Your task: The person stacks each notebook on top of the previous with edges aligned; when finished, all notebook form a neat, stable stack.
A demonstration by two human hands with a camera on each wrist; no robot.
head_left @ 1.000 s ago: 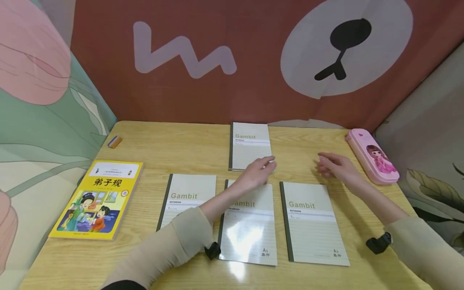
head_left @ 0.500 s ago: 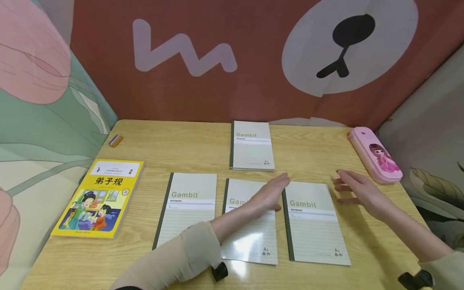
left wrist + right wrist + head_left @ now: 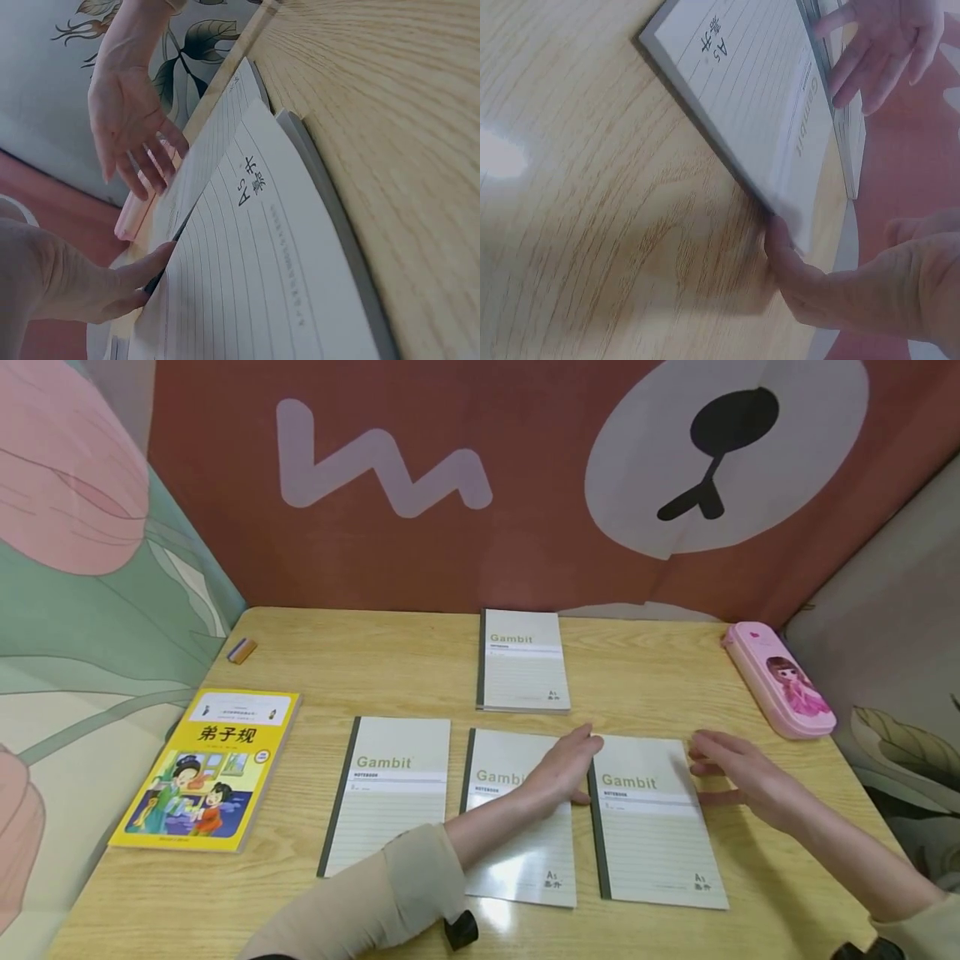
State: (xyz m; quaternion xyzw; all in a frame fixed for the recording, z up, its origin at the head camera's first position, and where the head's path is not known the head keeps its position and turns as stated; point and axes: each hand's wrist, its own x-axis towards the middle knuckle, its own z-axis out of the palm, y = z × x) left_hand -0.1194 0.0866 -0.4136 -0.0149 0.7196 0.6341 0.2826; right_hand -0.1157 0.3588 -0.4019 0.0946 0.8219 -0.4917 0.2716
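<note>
Three pale Gambit notebooks with dark spines lie in a front row. My left hand point(image 3: 558, 768) reaches over the middle notebook point(image 3: 525, 872), its fingertips at the spine of the right notebook point(image 3: 660, 843). At that notebook's opposite edge is my right hand point(image 3: 742, 777), fingers extended and thumb beside the edge. In the right wrist view the right thumb point(image 3: 791, 259) meets the notebook's edge near its top corner. The left wrist view shows the left thumb point(image 3: 142, 270) in the gap between two notebooks. The left notebook point(image 3: 397, 802) lies partly behind the left sleeve.
A stack of the same notebooks point(image 3: 525, 668) sits at the back centre. On the left lie a yellow picture-cover book point(image 3: 210, 768) and a small eraser-like block point(image 3: 242, 650). A pink pencil case point(image 3: 780, 681) stands at the right edge of the wooden table point(image 3: 360, 660).
Both hands have come down and nearer from beside the back notebooks to the two sides of the right front notebook. The right hand has closed in on its edge; the notebooks have stayed put.
</note>
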